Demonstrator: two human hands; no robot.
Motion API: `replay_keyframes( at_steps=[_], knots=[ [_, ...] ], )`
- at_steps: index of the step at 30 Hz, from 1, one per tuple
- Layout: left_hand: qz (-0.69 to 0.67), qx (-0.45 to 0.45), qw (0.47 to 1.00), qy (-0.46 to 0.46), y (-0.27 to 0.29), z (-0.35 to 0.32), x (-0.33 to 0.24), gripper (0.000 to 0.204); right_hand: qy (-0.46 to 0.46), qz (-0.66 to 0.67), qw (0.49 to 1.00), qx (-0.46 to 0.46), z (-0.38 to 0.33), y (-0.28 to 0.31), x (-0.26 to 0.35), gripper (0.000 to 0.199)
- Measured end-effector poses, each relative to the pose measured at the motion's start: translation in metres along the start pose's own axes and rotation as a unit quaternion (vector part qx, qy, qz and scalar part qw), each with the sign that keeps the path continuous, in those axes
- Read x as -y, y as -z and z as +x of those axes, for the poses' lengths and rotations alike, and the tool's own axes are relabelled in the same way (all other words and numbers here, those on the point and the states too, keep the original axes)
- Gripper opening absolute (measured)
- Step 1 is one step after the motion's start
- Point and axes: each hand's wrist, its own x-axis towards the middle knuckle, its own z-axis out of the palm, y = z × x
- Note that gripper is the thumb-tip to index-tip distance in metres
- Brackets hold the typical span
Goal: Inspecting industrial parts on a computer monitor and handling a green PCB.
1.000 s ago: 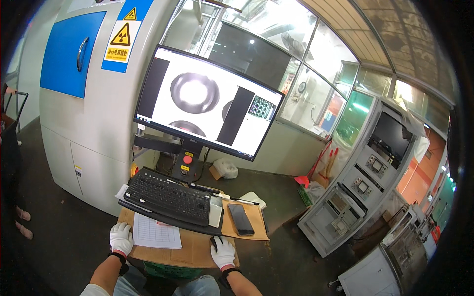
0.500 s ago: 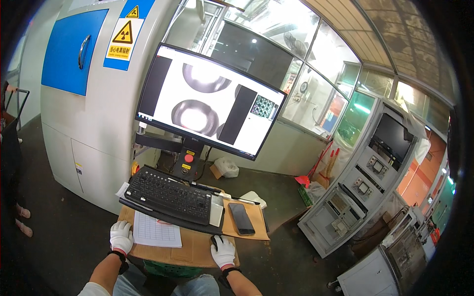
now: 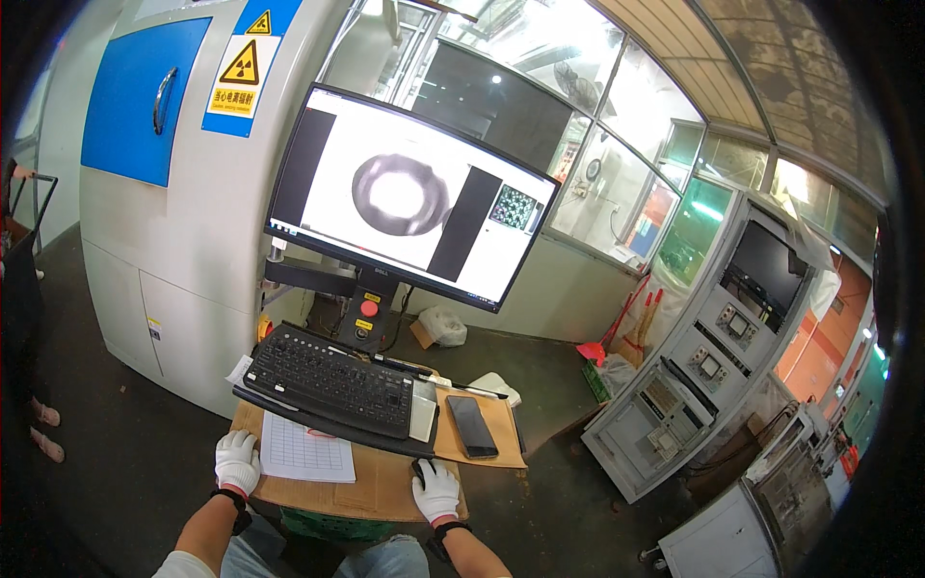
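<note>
The right hand (image 3: 437,489), gloved white, closes over a dark mouse (image 3: 418,469) on the worktop (image 3: 385,486). The left hand (image 3: 237,460), also gloved, lies flat and released beside a printed sheet (image 3: 306,451). Just beyond both hands sits the black keyboard (image 3: 332,381); a phone (image 3: 471,426) lies above the right hand.

To your left stands a tall grey machine cabinet (image 3: 164,241) with a blue door (image 3: 135,87) and a yellow warning sign (image 3: 239,65). Ahead of you, glazed partition windows (image 3: 578,125) catch bright ceiling light. On your right a grey control console (image 3: 713,376) stands on the dark floor (image 3: 125,462).
</note>
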Motion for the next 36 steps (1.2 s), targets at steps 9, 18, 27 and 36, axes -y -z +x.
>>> replay_keyframes(
  at_steps=[9,18,27,36],
  knots=[
    [-0.004,0.004,1.0,0.0,0.003,0.001,-0.001,0.03,0.01,0.002,1.0,-0.017,0.0,0.002,0.001,0.046],
    [-0.009,0.005,1.0,-0.001,0.005,0.002,-0.003,0.029,0.003,-0.001,1.0,-0.002,0.001,0.001,0.0,0.043],
    [0.002,-0.001,1.0,-0.01,0.001,0.0,0.0,0.029,0.009,0.015,1.0,-0.012,0.001,0.005,0.003,0.042],
    [-0.002,-0.01,1.0,-0.016,0.006,0.001,-0.003,0.029,0.009,0.009,1.0,-0.01,0.001,0.01,0.006,0.042]
  ],
)
